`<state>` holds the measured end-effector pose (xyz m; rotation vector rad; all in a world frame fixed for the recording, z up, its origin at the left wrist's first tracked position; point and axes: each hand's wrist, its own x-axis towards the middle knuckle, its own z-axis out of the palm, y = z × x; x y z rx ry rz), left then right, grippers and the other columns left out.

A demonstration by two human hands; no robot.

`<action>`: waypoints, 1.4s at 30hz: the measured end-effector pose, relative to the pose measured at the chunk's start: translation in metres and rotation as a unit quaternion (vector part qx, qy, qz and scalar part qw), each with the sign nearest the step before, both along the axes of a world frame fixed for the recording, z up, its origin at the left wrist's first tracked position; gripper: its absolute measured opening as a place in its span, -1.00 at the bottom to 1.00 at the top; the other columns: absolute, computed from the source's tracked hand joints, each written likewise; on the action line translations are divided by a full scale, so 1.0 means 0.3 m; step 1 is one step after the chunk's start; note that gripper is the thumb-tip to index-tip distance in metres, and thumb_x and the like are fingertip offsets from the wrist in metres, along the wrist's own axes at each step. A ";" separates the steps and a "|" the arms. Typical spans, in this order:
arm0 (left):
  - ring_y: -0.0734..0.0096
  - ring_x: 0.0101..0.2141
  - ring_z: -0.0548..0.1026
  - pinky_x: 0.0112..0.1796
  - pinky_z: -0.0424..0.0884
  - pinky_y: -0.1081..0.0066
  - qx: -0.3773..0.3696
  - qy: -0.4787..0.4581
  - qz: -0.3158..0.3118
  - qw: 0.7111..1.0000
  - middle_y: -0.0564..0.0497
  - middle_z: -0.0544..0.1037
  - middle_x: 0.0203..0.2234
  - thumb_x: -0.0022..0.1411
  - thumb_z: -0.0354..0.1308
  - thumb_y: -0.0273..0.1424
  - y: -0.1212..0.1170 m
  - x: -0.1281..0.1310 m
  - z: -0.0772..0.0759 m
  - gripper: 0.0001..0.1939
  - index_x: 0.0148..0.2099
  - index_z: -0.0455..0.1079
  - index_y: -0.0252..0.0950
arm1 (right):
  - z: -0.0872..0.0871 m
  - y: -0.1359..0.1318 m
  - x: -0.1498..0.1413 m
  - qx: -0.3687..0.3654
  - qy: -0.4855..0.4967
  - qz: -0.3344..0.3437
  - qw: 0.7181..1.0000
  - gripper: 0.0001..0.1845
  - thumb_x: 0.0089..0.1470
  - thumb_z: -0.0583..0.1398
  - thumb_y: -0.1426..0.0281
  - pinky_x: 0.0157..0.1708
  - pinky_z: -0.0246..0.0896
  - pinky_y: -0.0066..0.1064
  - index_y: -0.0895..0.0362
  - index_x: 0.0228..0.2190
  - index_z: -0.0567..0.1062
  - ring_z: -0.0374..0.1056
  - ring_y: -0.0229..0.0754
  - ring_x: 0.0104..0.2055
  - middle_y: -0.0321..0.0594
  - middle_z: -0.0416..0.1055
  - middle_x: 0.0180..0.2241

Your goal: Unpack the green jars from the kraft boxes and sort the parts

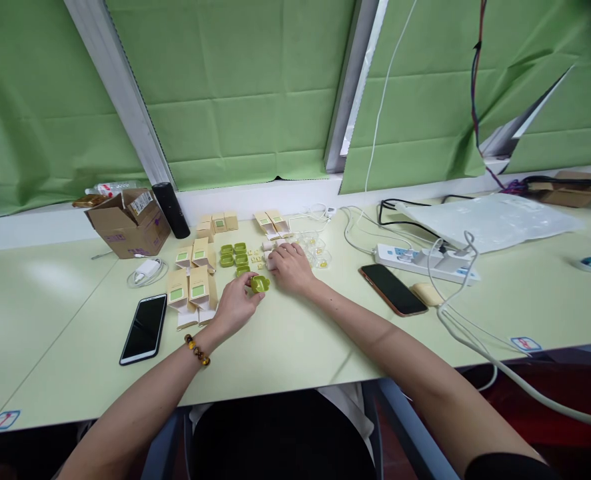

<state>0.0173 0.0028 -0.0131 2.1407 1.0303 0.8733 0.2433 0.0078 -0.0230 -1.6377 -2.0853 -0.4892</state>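
Note:
My left hand [235, 305] pinches a small green plastic case [260, 284] on the pale green table [295, 347]. A bead bracelet [196, 349] sits on that wrist. My right hand [290, 265] lies just behind the case, fingers curled over small cream pieces [268, 257]; what it holds is hidden. Several more green cases [234, 256] lie in rows to the left of it. Small tan cartons with green labels [193, 288] stand left of my left hand, and more of these cartons [218, 223] sit further back.
A black phone [144, 328] lies at the left and another phone [392, 289] at the right. An open cardboard box [128, 223], a black cylinder [171, 209], a white charger [146, 269], a power strip [425, 259] with cables, and a plastic bag [490, 219] surround the work area.

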 end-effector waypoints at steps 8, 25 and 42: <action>0.18 -0.04 0.61 0.02 0.53 0.17 -0.048 -0.080 -0.034 0.995 -0.14 0.63 0.03 0.24 0.36 -0.32 -0.002 0.003 -0.006 -0.56 0.14 0.43 -0.22 | 0.059 -0.114 0.004 0.042 0.222 0.050 0.973 -0.58 0.04 0.26 0.55 0.08 0.25 0.04 0.08 -0.03 0.49 0.36 0.17 0.09 -0.04 0.58 -0.03; 0.24 -0.10 0.60 -0.02 0.55 0.23 -0.139 -0.224 -0.136 0.955 -0.14 0.62 -0.08 0.24 0.42 -0.14 -0.018 0.015 0.019 -0.39 0.24 0.41 -0.26 | 0.007 -0.216 -0.092 0.043 0.320 0.240 0.915 -0.54 0.27 0.28 0.39 0.16 0.43 0.07 0.02 0.17 0.41 0.39 0.10 0.22 0.04 0.42 0.15; 0.41 -0.41 0.59 -0.25 0.54 0.37 -0.317 -0.322 -0.119 0.884 -0.03 0.64 -0.43 -0.04 0.62 -0.19 -0.003 0.017 0.028 -0.56 -0.29 0.54 -0.36 | 0.021 -0.230 -0.102 0.084 0.354 0.263 0.893 -0.54 0.22 0.38 0.31 -0.11 0.46 -0.10 -0.02 0.11 0.44 0.43 0.04 -0.01 -0.06 0.48 -0.03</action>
